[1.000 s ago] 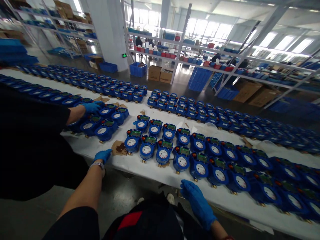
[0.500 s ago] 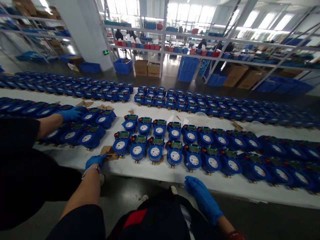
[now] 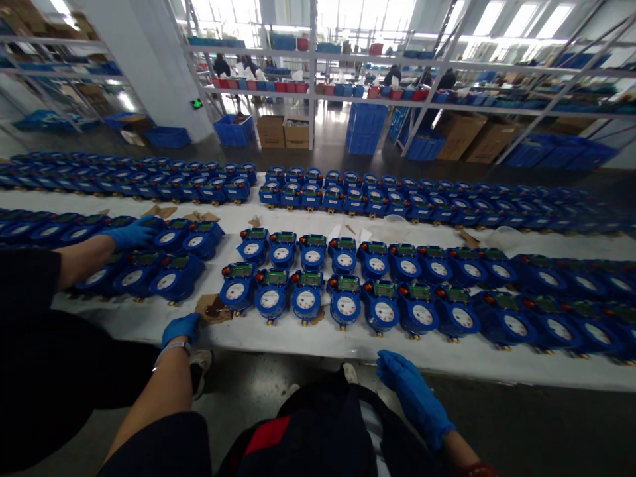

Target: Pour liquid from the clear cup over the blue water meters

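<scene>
My left hand (image 3: 180, 329), in a blue glove, rests at the table's near edge beside a stained piece of cardboard (image 3: 212, 310). Its fingers are bent together; whatever is in them, if anything, is hidden. My right hand (image 3: 412, 397), also gloved, hangs in front of the table edge with fingers stretched out and holds nothing. Nearest to it are blue water meters (image 3: 383, 309) with white dials and bare green circuit boards, standing in two rows. At the left a co-worker's gloved hand (image 3: 130, 236) lies over another group of meters (image 3: 171, 275).
More blue meters (image 3: 298, 195) stand in rows along the table's far side. Cardboard scraps (image 3: 201, 216) lie on the white tabletop (image 3: 308, 336). Beyond are blue crates (image 3: 366, 127), cartons (image 3: 271, 131) and metal shelving. A co-worker stands close at my left.
My left hand has drawn back slightly left from the cardboard. My right hand stays stretched out, a little further right in view. The co-worker's hand has shifted slightly left in view.
</scene>
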Demonstrator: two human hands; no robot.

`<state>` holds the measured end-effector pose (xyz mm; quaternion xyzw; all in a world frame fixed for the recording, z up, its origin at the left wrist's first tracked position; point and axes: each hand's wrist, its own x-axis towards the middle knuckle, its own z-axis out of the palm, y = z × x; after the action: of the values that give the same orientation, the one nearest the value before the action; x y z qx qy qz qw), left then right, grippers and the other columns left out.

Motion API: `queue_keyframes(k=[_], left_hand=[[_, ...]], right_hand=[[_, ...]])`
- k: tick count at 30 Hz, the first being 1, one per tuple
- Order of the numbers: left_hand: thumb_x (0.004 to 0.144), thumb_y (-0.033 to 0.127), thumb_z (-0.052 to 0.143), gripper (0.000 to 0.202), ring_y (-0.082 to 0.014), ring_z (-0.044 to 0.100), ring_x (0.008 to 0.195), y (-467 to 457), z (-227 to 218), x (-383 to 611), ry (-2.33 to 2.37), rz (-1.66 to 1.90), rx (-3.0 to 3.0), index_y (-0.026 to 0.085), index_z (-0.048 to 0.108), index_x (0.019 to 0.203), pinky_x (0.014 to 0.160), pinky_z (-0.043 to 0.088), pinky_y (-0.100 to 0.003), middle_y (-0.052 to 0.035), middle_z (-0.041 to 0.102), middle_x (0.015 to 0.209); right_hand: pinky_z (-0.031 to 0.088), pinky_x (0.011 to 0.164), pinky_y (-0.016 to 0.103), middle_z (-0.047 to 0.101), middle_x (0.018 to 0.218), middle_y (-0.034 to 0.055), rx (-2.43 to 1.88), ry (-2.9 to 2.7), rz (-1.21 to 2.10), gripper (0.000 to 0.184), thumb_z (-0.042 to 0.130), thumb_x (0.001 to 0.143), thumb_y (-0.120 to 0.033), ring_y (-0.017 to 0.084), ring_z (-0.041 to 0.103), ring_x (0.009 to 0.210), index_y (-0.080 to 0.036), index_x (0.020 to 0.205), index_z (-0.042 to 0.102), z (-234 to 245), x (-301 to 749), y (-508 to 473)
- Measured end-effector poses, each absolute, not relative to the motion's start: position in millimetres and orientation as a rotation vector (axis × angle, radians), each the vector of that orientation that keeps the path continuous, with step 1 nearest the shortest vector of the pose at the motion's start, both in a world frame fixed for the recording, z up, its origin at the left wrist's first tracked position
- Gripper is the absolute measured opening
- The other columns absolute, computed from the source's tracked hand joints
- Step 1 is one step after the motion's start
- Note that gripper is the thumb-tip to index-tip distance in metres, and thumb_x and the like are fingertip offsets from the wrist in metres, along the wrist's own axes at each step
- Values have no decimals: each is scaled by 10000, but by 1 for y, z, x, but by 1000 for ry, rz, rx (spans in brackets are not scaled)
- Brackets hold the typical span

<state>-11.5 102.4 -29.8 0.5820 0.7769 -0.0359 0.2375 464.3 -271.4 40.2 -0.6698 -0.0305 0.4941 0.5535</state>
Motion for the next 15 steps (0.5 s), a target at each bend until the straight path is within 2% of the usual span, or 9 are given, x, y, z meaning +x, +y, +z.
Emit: queue_keyframes(k=[3,8,12,15], left_hand=[[972,449,672,403,-267,684,1129,105,-36,-10,2172,-219,1533,169,666,1262,944,604,-468,-107,684,1280],[968,420,683,389,-268,679,1143,99,-34,-18,2120,-292,1648,168,666,1265,957,601,-478,-110,680,1296],[974,401,677,366,-270,678,1147,76,-30,-32,2124,-276,1756,165,663,1254,978,589,-478,-92,692,1261],[1013,403,600,342,-296,695,1117,49,-31,-37,2155,-232,1774,109,648,1182,943,573,-444,-132,710,1151]], right_hand=[[539,1102,493,771,1110,69,-1577,-116,1165,647,961,500,-605,324,707,1151,-255,1008,766,34,465,-268],[547,1095,513,769,1113,72,-1567,-159,1136,622,944,558,-632,316,716,1127,-261,1025,767,28,471,-262],[550,1085,526,764,1142,85,-1540,-231,1155,610,965,543,-632,318,716,1114,-269,999,784,50,488,-258],[563,1064,501,769,1119,78,-1511,-292,1132,579,952,576,-653,293,718,1080,-282,991,791,78,513,-249]])
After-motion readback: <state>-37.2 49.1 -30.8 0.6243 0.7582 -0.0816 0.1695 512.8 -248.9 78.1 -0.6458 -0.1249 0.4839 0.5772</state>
